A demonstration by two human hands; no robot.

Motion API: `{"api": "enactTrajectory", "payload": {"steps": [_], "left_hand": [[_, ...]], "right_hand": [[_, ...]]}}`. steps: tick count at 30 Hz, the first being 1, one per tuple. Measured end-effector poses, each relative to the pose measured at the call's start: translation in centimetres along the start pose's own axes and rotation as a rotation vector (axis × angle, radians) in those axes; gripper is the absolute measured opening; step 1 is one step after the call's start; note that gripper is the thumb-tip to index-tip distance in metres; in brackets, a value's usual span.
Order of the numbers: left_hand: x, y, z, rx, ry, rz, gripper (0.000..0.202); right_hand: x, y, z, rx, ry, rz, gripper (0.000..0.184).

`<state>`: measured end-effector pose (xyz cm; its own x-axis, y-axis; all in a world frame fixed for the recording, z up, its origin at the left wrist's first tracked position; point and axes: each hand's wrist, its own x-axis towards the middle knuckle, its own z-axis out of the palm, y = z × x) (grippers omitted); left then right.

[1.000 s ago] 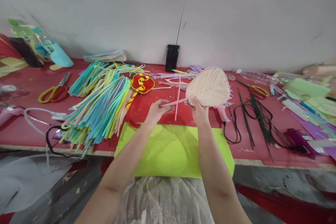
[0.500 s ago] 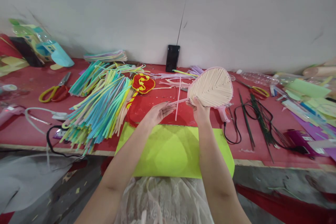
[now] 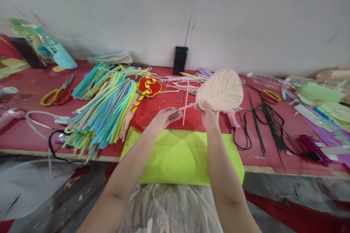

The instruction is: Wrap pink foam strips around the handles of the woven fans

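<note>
A leaf-shaped fan [image 3: 221, 89] of cream pipe cleaners with a pink edge is held above the red table. My right hand [image 3: 207, 112] is closed around the base of its blade, where the pink handle [image 3: 188, 106] begins. My left hand [image 3: 166, 115] pinches the far end of that handle between thumb and fingers. One loose pink pipe cleaner [image 3: 185, 103] lies upright in view, crossing the handle; I cannot tell whether it is attached. To the left is a red fan with yellow trim [image 3: 149, 87], partly beside a heap of pastel pipe cleaners [image 3: 106, 105].
Scissors [image 3: 58, 93] lie at the left, another pair [image 3: 269, 96] at the right. A black phone [image 3: 180, 60] leans on the wall. A pink glue gun [image 3: 232, 118] with a black cord is right of my hand. Yellow-green cloth [image 3: 177, 158] covers the table's front edge.
The hands and the fan have barely moved; the fan sits very slightly farther right. Both hands keep the same hold.
</note>
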<state>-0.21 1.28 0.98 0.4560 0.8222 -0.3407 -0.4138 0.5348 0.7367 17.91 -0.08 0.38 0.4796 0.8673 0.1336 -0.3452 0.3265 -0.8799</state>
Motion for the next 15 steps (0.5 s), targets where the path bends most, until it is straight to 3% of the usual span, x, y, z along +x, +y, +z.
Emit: {"api": "enactTrajectory", "payload": {"steps": [15], "left_hand": [[0.56,-0.28,-0.13,0.135,-0.024,0.234,0.020]], "right_hand": [[0.04,-0.25,0.10,0.001,0.051,0.002,0.035]]}}
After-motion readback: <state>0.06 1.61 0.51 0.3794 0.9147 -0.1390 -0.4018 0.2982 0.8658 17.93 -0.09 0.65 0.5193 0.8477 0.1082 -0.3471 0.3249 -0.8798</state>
